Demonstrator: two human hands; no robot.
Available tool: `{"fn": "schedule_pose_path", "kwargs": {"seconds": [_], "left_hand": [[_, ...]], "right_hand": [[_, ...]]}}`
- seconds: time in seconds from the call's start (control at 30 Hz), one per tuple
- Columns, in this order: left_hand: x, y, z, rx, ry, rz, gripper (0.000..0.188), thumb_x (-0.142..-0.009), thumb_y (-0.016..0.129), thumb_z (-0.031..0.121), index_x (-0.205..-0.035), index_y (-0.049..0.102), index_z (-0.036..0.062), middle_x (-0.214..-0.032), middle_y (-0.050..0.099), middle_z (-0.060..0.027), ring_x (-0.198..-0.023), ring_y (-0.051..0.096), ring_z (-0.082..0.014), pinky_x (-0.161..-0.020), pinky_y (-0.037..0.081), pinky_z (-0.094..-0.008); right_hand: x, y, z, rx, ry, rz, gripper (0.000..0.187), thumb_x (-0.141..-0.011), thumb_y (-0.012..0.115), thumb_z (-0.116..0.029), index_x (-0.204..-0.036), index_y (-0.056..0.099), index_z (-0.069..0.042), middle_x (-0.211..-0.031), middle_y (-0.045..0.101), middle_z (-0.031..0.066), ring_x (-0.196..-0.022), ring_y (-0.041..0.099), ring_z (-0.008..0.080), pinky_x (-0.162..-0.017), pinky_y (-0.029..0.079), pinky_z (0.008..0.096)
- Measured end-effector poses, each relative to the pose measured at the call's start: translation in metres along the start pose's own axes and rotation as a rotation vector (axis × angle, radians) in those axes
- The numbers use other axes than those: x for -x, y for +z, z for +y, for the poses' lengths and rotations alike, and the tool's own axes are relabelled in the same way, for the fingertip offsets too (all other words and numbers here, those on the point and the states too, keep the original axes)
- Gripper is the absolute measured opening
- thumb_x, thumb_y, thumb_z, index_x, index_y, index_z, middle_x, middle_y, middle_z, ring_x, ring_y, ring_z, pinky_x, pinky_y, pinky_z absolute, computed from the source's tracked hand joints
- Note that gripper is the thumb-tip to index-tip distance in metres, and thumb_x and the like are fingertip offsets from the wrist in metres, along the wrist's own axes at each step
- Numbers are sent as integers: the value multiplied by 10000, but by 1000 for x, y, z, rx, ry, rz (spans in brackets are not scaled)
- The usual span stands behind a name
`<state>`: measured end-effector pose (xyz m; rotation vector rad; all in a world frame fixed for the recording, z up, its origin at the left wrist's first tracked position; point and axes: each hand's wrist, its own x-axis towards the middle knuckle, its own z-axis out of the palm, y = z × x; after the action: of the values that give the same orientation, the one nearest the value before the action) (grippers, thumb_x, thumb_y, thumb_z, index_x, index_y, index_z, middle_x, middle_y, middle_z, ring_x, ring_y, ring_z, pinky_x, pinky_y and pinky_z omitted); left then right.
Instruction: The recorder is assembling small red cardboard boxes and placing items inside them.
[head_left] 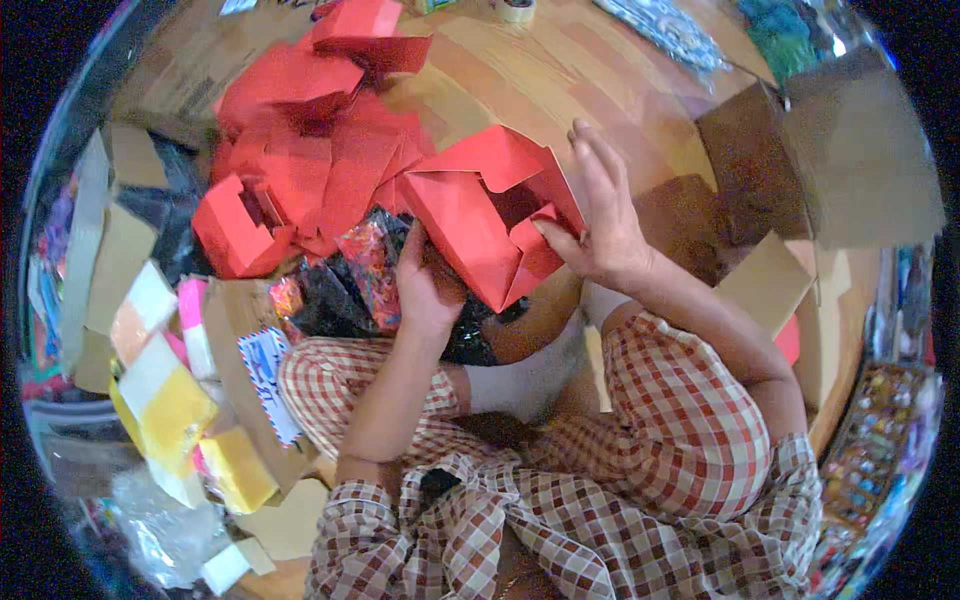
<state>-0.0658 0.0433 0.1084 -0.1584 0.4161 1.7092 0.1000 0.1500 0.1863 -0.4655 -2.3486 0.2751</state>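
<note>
A red card box (465, 225) is tilted in front of me, its top flaps partly folded and a dark opening between them. My left hand (430, 285) supports it from the lower left, with the fingers partly hidden behind the box. At its right side, my right hand (605, 215) has its fingers stretched upward and apart. Its thumb touches a small front flap. Left of the box lies a pile of flat and partly folded red card pieces (310, 165). Another partly formed red box (235, 225) rests at the pile's near edge.
Black plastic packaging (340, 300) lies by my left knee. An open cardboard carton (755, 160) stands on the right, with a tray of small items (870, 440) nearer. At left are yellow and white packets (165, 400), clear plastic (160, 520) and a striped-edge envelope (268, 385). Wooden floor (500, 75) extends beyond.
</note>
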Motion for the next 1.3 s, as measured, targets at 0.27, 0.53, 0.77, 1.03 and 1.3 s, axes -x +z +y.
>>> {"fn": "schedule_pose_path", "kwargs": {"seconds": [0.27,0.53,0.77,1.03,1.3], "left_hand": [[6,1,-2,20,168,-42,422,-961,308,350,-1251,412,61,-1223,495,-77,-1120,482,-211,-975,357,-384],[1,0,-5,-228,552,-128,571,-910,449,392,-1339,242,76,-1300,366,-93,-1210,358,-217,-1013,292,-373],[-1,-4,-7,-529,442,-78,591,-880,517,309,-1329,216,72,-1295,350,-101,-1207,348,-208,-1017,274,-366],[-3,4,-13,-470,316,79,615,-826,634,167,-1298,249,82,-1288,396,-107,-1182,409,-217,-997,338,-382],[-2,-7,-40,-438,335,186,711,-804,670,166,-1310,189,30,-1274,392,-130,-1154,425,-219,-978,356,-386]], "right_hand": [[-8,7,-11,-71,277,-428,785,-794,617,-284,-1373,175,8,-1315,288,288,-1231,318,423,-996,330,442],[-14,11,-15,-262,355,-497,875,-800,623,-314,-1394,61,-6,-1349,279,301,-1227,346,411,-1000,320,425],[-6,10,-17,4,309,-466,909,-739,681,-338,-1394,123,-45,-1128,516,259,-921,576,402,-782,482,433],[-1,-2,-19,-38,142,-566,875,-744,634,-449,-1383,208,-29,-1220,422,261,-1097,444,411,-888,417,440],[18,-2,2,-247,31,-538,764,-812,574,-424,-1378,240,-36,-1292,345,284,-1128,420,415,-956,357,395]]}}
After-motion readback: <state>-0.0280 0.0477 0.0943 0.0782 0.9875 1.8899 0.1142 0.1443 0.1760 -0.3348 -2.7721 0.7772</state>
